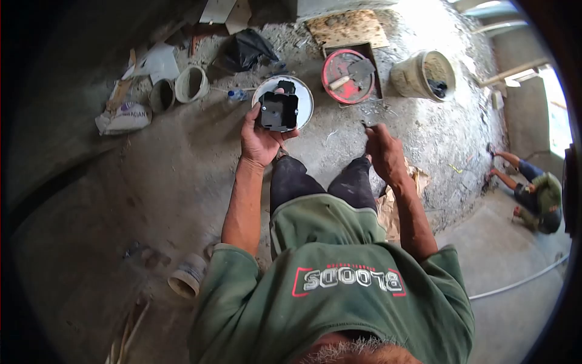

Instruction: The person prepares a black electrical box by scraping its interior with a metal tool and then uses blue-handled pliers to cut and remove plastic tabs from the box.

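A black square electrical back box [279, 111] sits in my left hand [262, 141], its open side up and my fingers wrapped around its edges. Behind it is a round white lid or bucket top [307, 104], partly covered by the box. My right hand [384, 150] is closed, held apart from the box on the right. A small dark tip [364, 124] pokes out beyond its fingers; the rest of that item is hidden in the fist, and I cannot make out its kind.
A trowel [357, 74] lies on a red round lid [332, 60]. Right of it stands a bucket of mortar [418, 76]. Two buckets [191, 84], a cement sack [124, 119] and a black plastic bag [245, 51] are left. Another person [536, 191] crouches far right, near a pipe [521, 281].
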The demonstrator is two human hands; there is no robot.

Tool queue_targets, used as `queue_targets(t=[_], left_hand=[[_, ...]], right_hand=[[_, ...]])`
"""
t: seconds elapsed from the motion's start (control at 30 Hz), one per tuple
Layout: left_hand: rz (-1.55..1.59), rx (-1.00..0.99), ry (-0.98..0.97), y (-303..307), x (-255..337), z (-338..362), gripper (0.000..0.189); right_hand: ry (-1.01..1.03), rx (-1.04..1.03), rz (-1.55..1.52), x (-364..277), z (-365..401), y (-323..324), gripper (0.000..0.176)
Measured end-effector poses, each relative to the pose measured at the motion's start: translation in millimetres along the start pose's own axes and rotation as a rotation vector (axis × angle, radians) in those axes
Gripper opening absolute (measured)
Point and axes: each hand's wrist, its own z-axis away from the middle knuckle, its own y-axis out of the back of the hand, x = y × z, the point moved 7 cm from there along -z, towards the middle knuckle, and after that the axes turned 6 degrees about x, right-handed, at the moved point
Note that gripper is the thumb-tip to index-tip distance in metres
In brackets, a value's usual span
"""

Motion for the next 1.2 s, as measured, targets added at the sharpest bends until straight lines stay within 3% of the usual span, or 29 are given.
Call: queue_targets(t=[0.07, 0.1, 0.2, 0.27, 0.33, 0.43, 0.5, 0.77, 0.9, 1.2], left_hand=[[-0.054, -0.028, -0.074, -13, 11, -30, 0.071], [-0.075, 0.023, -0.041, -53, 29, 66, 0.071], [-0.123, -0.156, -0.072, -95, 51, 71, 0.068], [-0.182, -0.161, -0.105, -109, 61, 84, 0.068], [-0.190, -0.186, -0.197, -120, 67, 91, 0.067], [-0.211, -0.304, -0.117, -149, 67, 114, 0.066], [-0.201, -0.240, -0.163, -151, 60, 125, 0.067], [-0.214, -0.378, -0.126, -192, 8, 146, 0.060], [-0.255, -0.348, -0.149, -209, -12, 151, 0.063], [-0.657, -0.371, -0.288, -242, -29, 166, 0.070]], right_hand=[[0.184, 0.081, -0.125, -25, -20, -6, 0.009], [0.151, 0.035, -0.158, -97, 49, 9, 0.009], [0.245, 0.089, -0.241, -160, 49, 17, 0.008], [0.344, 0.116, -0.220, -190, 55, 19, 0.007], [0.377, 0.156, -0.229, -197, 59, 20, 0.007], [0.434, 0.179, -0.229, -203, 67, 27, 0.007], [0.507, 0.230, -0.222, -201, 76, 37, 0.007], [0.492, 0.231, -0.307, -181, 115, 89, 0.009], [0.489, 0.225, -0.310, -168, 130, 107, 0.011], [0.454, 0.215, -0.268, -148, 146, 120, 0.016]])
